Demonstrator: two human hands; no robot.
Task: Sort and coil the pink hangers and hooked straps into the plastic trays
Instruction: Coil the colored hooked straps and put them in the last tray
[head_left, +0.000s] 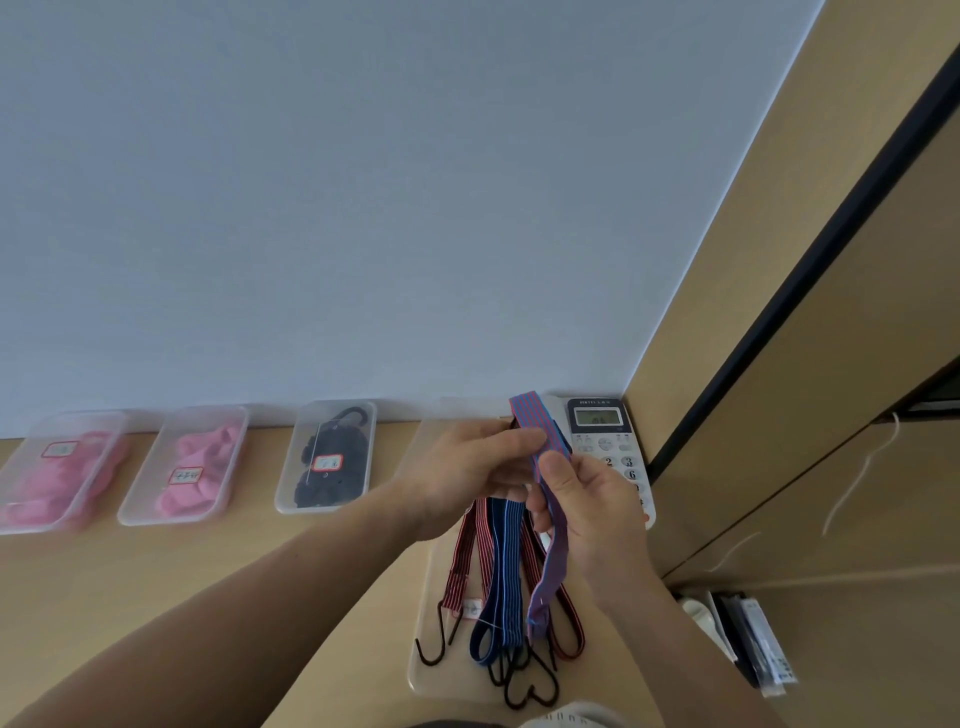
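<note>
Now | purple strap (551, 566) is pinched by left hand (467, 467) and right hand (589, 519) | loops should be kept even, hook tucked in, before tray (422, 675) is filled

The purple-and-blue striped strap (551, 566) looks like matt, ribbed woven cloth; the thin black hooks (524, 680) below the right hand (587, 514) look like smooth metal. The frosted translucent trays (284, 493) left of it are plastic, on a matt wood-look tabletop (260, 561).

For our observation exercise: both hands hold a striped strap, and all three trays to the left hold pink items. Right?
No: the head view shows the third tray holds black items; only the other two hold pink items. The left hand and right hand hold the striped strap.
</note>
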